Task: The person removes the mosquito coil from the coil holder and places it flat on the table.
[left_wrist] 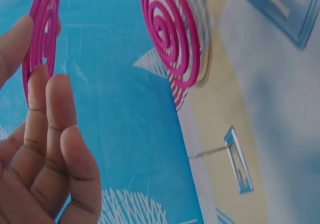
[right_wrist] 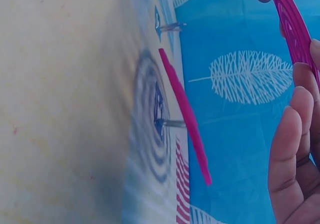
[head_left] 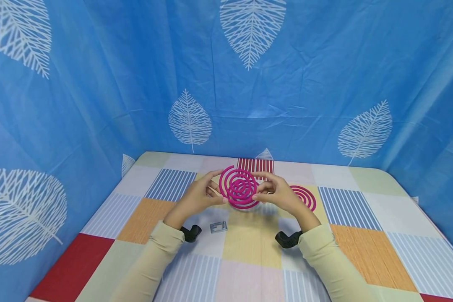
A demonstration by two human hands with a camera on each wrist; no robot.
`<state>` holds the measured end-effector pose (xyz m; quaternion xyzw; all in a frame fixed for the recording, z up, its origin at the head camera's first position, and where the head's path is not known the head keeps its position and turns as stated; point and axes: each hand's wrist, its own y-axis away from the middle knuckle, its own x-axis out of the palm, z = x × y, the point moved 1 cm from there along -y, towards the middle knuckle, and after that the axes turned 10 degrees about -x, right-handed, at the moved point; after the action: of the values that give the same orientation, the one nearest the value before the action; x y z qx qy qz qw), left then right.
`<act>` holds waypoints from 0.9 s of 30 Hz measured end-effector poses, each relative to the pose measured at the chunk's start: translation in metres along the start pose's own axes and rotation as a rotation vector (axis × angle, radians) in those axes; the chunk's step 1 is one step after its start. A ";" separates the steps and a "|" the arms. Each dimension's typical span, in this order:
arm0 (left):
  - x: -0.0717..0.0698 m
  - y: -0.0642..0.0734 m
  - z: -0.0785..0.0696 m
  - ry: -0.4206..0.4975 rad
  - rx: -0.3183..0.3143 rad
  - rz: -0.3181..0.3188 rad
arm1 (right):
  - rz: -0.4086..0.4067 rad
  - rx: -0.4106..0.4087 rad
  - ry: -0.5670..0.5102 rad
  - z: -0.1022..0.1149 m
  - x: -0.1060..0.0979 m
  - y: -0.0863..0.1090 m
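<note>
A pink mosquito coil (head_left: 240, 188), raised above the table, has overlapping rings; whether it is one coil or two interlocked is unclear. My left hand (head_left: 196, 196) pinches its left edge between thumb and fingers. At the opposite edge, my right hand (head_left: 284, 195) grips it the same way. Another pink coil (head_left: 308, 198) is partly behind the right hand in the head view; the right wrist view shows this coil (right_wrist: 186, 116) edge-on, raised on a metal stand (right_wrist: 172, 123). A flat metal coil stand (head_left: 218, 227) lies nearer me, below the left hand.
Another metal stand (left_wrist: 239, 160) with its prong upright shows in the left wrist view; the hands and held coil mostly hide it from the head view. A patchwork-patterned cloth (head_left: 253, 247) covers the table. Blue leaf-print curtains (head_left: 287, 105) enclose the back and sides.
</note>
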<state>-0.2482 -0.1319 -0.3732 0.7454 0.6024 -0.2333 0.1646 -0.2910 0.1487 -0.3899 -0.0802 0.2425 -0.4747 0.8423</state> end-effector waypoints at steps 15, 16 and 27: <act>0.026 0.002 -0.009 -0.048 -0.009 -0.009 | 0.057 -0.009 -0.053 -0.008 -0.018 0.016; 0.028 0.002 -0.009 -0.050 -0.003 -0.010 | 0.062 -0.007 -0.047 -0.009 -0.020 0.017; 0.046 -0.002 -0.012 -0.004 0.026 0.001 | 0.075 0.030 -0.035 -0.010 -0.036 0.030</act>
<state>-0.2408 -0.0877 -0.3881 0.7473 0.5986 -0.2424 0.1563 -0.2888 0.1955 -0.3978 -0.0666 0.2231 -0.4451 0.8647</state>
